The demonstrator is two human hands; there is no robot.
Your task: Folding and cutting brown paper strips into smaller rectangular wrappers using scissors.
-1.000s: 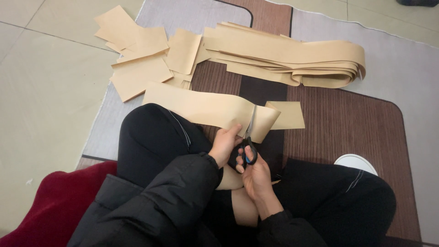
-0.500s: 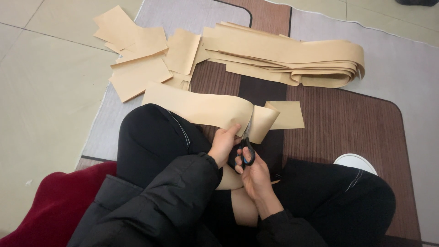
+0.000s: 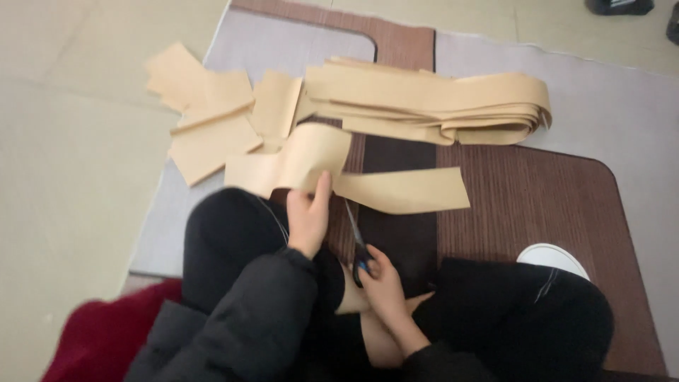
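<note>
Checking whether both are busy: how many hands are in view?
2. The left hand pinches the tan strip above the knee; the right hand holds the scissors just beside it. None seem hidden.

Black puffy jacket sleeves, black trousers w/ thin stripe, white shoe (image 3: 552, 259).

1. Your right hand (image 3: 382, 283) covers the scissors' (image 3: 356, 237) handles; you cannot tell how far the blades stand apart.
2. Your left hand (image 3: 309, 216) hides part of the tan strip (image 3: 368, 187).
3. Motion blur smears the cut pieces (image 3: 212, 120).
4. The top edge crops a dark object (image 3: 612, 6); the bottom edge crops the red cloth (image 3: 106, 339).
</note>
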